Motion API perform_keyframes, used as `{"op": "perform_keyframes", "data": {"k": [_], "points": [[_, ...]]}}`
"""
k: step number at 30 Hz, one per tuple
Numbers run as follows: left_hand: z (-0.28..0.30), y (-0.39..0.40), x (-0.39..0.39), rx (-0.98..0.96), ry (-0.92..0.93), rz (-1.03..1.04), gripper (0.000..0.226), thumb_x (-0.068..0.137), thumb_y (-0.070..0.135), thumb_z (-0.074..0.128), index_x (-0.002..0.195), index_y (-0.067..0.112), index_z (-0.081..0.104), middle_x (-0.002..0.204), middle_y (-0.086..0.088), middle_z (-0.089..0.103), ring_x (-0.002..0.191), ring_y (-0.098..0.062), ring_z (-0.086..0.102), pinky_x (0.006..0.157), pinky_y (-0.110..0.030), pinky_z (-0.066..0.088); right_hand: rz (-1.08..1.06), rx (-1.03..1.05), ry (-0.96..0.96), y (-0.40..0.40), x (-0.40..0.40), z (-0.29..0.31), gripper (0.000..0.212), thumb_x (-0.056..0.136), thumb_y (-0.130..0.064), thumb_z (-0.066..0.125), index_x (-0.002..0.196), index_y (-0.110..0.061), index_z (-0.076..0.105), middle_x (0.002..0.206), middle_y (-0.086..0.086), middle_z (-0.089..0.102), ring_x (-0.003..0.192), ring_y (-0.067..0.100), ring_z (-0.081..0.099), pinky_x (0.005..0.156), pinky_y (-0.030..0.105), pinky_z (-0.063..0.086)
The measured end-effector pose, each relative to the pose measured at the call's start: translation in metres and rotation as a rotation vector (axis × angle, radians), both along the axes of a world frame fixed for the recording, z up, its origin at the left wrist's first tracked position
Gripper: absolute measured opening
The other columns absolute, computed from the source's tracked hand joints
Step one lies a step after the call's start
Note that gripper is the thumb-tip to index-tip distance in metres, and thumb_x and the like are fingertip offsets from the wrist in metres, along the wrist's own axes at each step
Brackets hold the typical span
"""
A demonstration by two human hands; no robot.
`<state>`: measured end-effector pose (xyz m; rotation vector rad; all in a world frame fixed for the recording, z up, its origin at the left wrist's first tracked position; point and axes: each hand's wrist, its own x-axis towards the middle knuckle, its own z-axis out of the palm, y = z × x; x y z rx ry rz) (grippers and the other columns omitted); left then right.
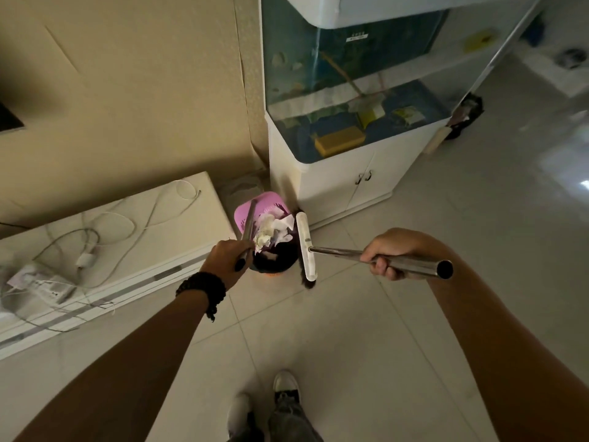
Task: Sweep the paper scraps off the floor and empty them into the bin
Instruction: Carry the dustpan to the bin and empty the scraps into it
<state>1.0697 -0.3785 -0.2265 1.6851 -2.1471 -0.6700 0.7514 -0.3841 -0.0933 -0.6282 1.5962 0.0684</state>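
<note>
The room is dim with a warm yellowish cast, and the strongest light shows as white glare patches on the glossy pale tiled floor [567,167] at the right edge. The wide-angle lens bends straight lines near the borders, so the glass fish tank on its white cabinet [347,100] leans noticeably. Detail is soft and slightly grainy throughout, with deep shadow in the upper left corner.
</note>
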Motion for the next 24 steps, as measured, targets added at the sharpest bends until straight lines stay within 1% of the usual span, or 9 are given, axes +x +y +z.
{"op": "perform_keyframes", "data": {"k": [6, 9, 12, 14, 17, 19, 21, 24], "points": [[-0.005, 0.001, 0.003, 0.001, -0.036, -0.033, 0.016, 0.094, 0.004, 0.061, 0.106, 0.002, 0.072, 0.085, -0.024, 0.075, 0.078, -0.043, 0.069, 0.071, -0.035, 0.044, 0.015, 0.005, 0.001, 0.003, -0.006, -0.003, 0.013, 0.098, -0.007, 0.046, 0.085, -0.005, 0.049, 0.038, 0.001, 0.047, 0.027, 0.006, 0.041, 0.028, 0.014, 0.038], [-0.005, 0.002, 0.003, -0.005, -0.039, -0.062, 0.020, 0.095, 0.007, 0.062, 0.112, 0.001, 0.072, 0.093, -0.025, 0.076, 0.085, -0.043, 0.071, 0.079, -0.041, 0.053, 0.011, -0.013, 0.012, 0.006, -0.007, -0.004, 0.017, 0.098, -0.006, 0.047, 0.081, -0.006, 0.048, 0.039, 0.001, 0.046, 0.027, 0.006, 0.041, 0.028, 0.014, 0.038], [-0.006, 0.006, 0.002, 0.011, -0.070, -0.101, 0.021, 0.095, 0.007, 0.063, 0.114, 0.001, 0.071, 0.100, -0.025, 0.076, 0.091, -0.043, 0.072, 0.083, -0.044, 0.054, -0.012, -0.036, 0.016, 0.009, -0.008, -0.005, 0.019, 0.098, -0.004, 0.046, 0.079, -0.006, 0.047, 0.041, 0.002, 0.045, 0.027, 0.006, 0.041, 0.028, 0.014, 0.038], [-0.006, 0.010, 0.004, 0.033, -0.108, -0.126, 0.024, 0.096, 0.008, 0.063, 0.118, 0.002, 0.070, 0.105, -0.024, 0.076, 0.095, -0.042, 0.071, 0.086, -0.045, 0.054, -0.032, -0.051, 0.013, 0.010, -0.008, -0.005, 0.018, 0.098, -0.003, 0.046, 0.080, -0.006, 0.047, 0.046, 0.003, 0.044, 0.027, 0.005, 0.041, 0.028, 0.014, 0.037], [-0.003, 0.019, 0.008, -0.004, -0.137, -0.150, 0.023, 0.096, 0.009, 0.064, 0.117, 0.002, 0.070, 0.101, -0.023, 0.075, 0.091, -0.040, 0.071, 0.083, -0.048, 0.059, -0.033, -0.050, 0.008, 0.011, -0.008, -0.004, 0.018, 0.099, -0.003, 0.043, 0.081, -0.006, 0.047, 0.056, 0.004, 0.041, 0.027, 0.005, 0.040, 0.028, 0.013, 0.037], [0.000, 0.021, 0.006, -0.014, -0.160, -0.173, 0.023, 0.096, 0.009, 0.064, 0.117, 0.002, 0.069, 0.099, -0.023, 0.075, 0.088, -0.039, 0.071, 0.082, -0.049, 0.060, -0.036, -0.050, 0.004, 0.011, -0.010, -0.005, 0.018, 0.099, -0.003, 0.042, 0.081, -0.007, 0.046, 0.058, 0.004, 0.040, 0.027, 0.005, 0.039, 0.028, 0.013, 0.037], [0.005, 0.020, 0.005, -0.013, -0.166, -0.175, 0.023, 0.097, 0.009, 0.063, 0.118, 0.002, 0.069, 0.100, -0.023, 0.074, 0.088, -0.040, 0.071, 0.082, -0.048, 0.059, -0.036, -0.053, -0.001, 0.012, -0.013, -0.006, 0.018, 0.099, -0.004, 0.043, 0.081, -0.007, 0.047, 0.055, 0.004, 0.042, 0.028, 0.005, 0.039, 0.028, 0.013, 0.037], [0.010, 0.019, 0.004, -0.010, -0.168, -0.164, 0.023, 0.097, 0.006, 0.060, 0.119, 0.003, 0.068, 0.102, -0.022, 0.074, 0.090, -0.041, 0.071, 0.082, -0.047, 0.058, -0.041, -0.053, -0.003, 0.011, -0.017, -0.007, 0.015, 0.099, -0.005, 0.043, 0.084, -0.006, 0.048, 0.042, 0.001, 0.045, 0.026, 0.006, 0.040, 0.028, 0.013, 0.037]]}}
